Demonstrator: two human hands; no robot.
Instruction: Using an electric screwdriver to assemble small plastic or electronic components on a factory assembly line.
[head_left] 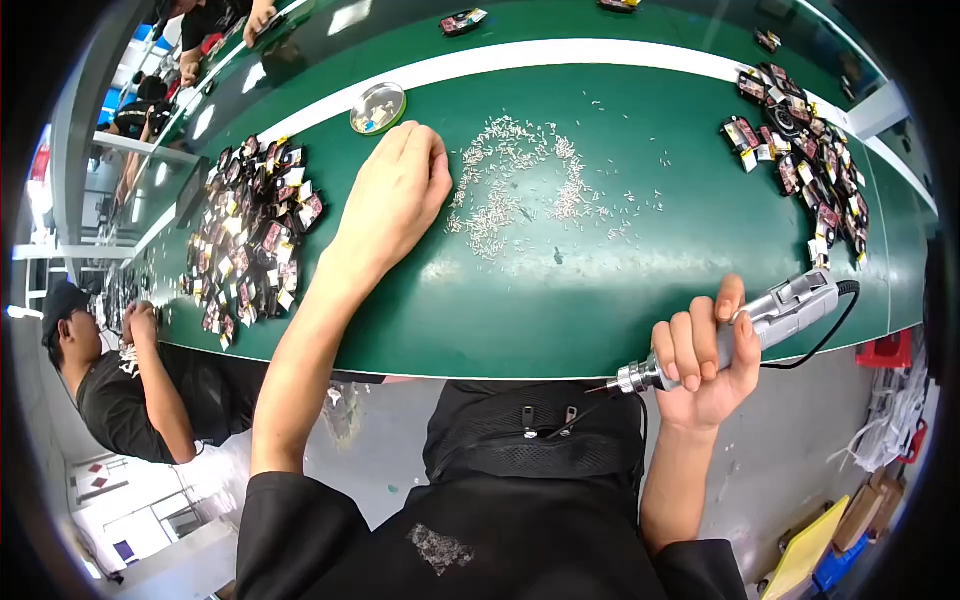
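1. Green covers the long table [620, 330], with a white stripe along its far side.
2. The left hand [395, 195] rests palm-down at the left edge of a scatter of small pale screws [520, 185], fingers curled together; whether a screw is pinched beneath them cannot be told.
3. The right hand [705, 365] is wrapped tightly round a silver electric screwdriver [745, 335], held off the near edge, tip pointing left, black cable trailing right.
4. This looks like the screw-picking step; a next move would call for one screw lifted cleanly and met with the tip.
5. Piles of small dark parts [255, 235] lie left, more parts [810, 160] far right, a round metal dish [378, 107] beyond.
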